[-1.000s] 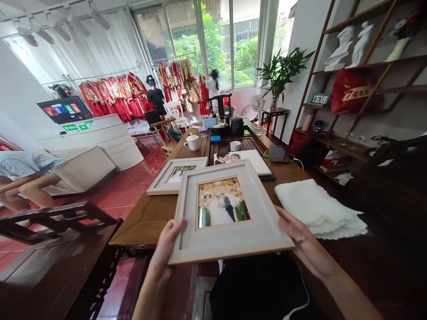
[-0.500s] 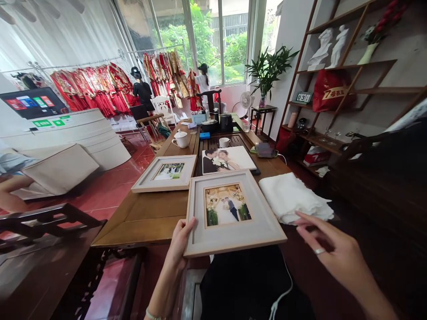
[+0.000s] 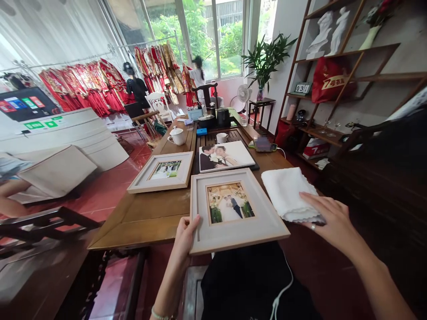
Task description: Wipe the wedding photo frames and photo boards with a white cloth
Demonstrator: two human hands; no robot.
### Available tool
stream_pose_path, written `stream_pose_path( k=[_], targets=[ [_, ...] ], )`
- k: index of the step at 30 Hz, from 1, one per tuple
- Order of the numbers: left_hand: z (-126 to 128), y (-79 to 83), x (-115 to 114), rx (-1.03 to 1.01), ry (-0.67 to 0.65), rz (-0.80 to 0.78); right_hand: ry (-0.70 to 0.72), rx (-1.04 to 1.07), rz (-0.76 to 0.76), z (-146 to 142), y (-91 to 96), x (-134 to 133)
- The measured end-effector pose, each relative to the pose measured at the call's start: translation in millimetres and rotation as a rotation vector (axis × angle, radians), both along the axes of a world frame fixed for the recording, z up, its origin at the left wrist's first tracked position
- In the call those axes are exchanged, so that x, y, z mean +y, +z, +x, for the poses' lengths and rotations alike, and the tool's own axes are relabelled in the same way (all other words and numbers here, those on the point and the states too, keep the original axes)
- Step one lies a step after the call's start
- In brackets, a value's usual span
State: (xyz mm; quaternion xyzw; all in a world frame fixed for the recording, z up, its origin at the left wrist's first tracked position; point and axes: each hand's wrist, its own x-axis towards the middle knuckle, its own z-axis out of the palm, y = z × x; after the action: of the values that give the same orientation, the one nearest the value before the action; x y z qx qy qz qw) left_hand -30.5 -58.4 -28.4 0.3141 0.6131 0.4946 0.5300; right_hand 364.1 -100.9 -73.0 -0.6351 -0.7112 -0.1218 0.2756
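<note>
A light wooden picture frame (image 3: 238, 238) with a wide pale mat and a wedding photo tilts up over the near table edge. My left hand (image 3: 185, 233) grips its left side, thumb on the front and fingers behind. At the right, a folded white cloth (image 3: 287, 190) lies at the table's edge. My right hand (image 3: 328, 218) has hold of its near right corner, fingers on top; the thumb side is partly hidden. A second framed photo (image 3: 142, 178) lies behind on the left. Beyond my frame, an unframed wedding print (image 3: 238, 153) rests on the slatted tea tray.
The wooden table (image 3: 147, 222) carries a white lidded cup (image 3: 176, 136), a small white cup (image 3: 221, 138), a blue box (image 3: 202, 131) and a blurred device (image 3: 263, 144) on a cable. A chair (image 3: 50, 222) stands left, shelves (image 3: 333, 58) right. Two people are near the red garments.
My right hand has come down onto the white cloth and closed on its edge; the cloth looks more bunched. The picture frame stays in my left hand. The view has shifted slightly.
</note>
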Motion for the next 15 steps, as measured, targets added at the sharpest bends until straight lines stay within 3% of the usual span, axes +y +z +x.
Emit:
stream_pose_path(
  k=[7,15],
  targets=[
    [-1,15.4,4,0.169,-0.133,0.073,0.120,0.156,0.135,9,0.2,-10],
    [9,11.0,9,0.312,-0.188,0.109,0.009,0.246,0.341,-10,-2.9,-7]
  ],
)
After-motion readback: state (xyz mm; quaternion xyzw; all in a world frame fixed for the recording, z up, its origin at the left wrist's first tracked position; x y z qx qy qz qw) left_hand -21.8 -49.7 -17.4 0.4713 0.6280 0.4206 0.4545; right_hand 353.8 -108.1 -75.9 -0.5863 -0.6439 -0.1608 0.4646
